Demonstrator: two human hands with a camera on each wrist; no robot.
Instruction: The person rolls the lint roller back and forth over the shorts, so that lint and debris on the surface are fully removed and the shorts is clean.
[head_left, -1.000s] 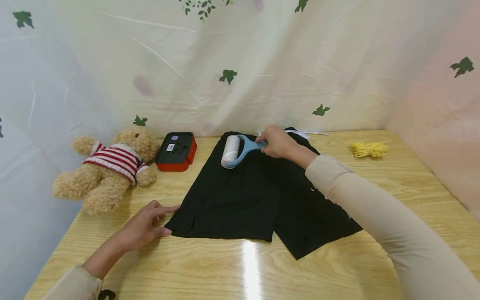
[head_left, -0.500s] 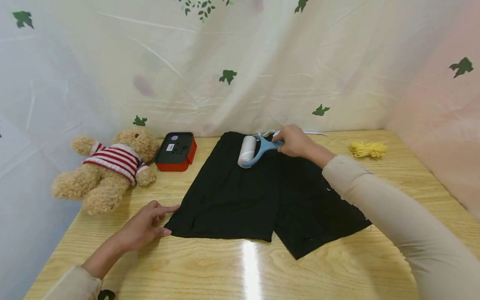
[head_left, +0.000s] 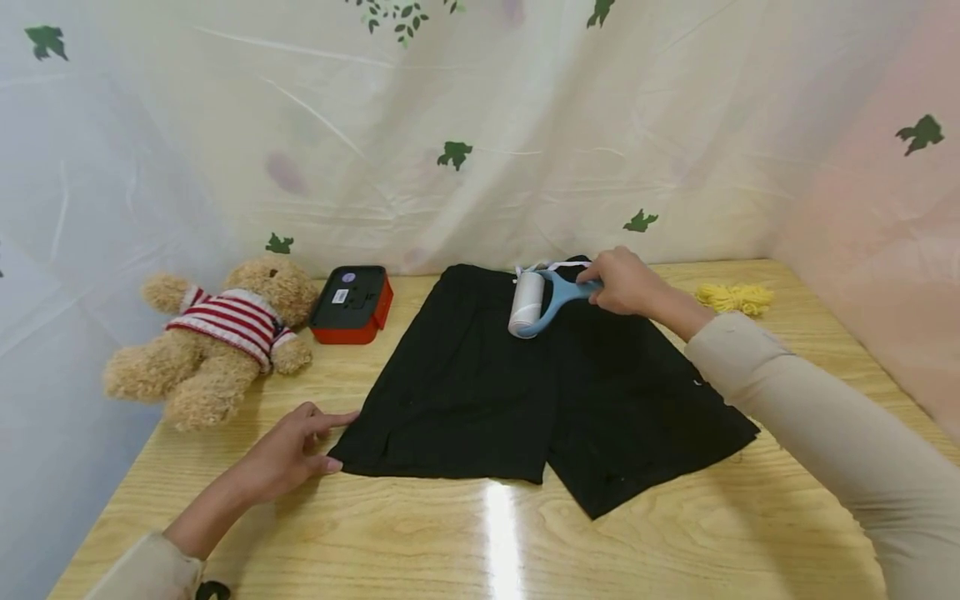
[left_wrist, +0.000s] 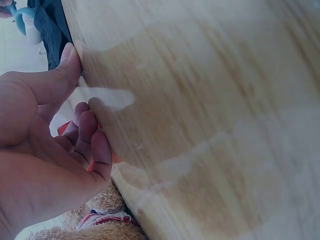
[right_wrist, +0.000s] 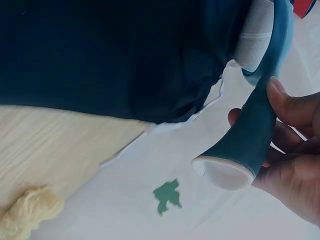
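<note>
Black shorts point(head_left: 480, 400) lie spread on the wooden table, with a white drawstring at the waist. My right hand point(head_left: 633, 283) grips the blue handle of a lint roller point(head_left: 527, 304), whose white roll rests on the shorts near the waistband. In the right wrist view, thumb and fingers wrap the hollow-ended lint roller handle point(right_wrist: 245, 132). At the lower left corner of the shorts, my left hand point(head_left: 281, 454) touches the edge with thumb and extended index finger. Its other fingers bend loosely toward the table in the left wrist view, where the thumb meets the dark cloth point(left_wrist: 52, 35).
A teddy bear point(head_left: 228, 329) in a striped sweater lies at the left. Beside it sits a black and red box point(head_left: 351, 304). A yellow bundle of cord point(head_left: 735, 298) is at the back right, partly behind my right arm. A pale curtain point(head_left: 525, 125) hangs behind the table.
My right hand has moved to the right, drawing the lint roller across the upper shorts from the left side toward the middle. My left hand has stayed at the corner.
</note>
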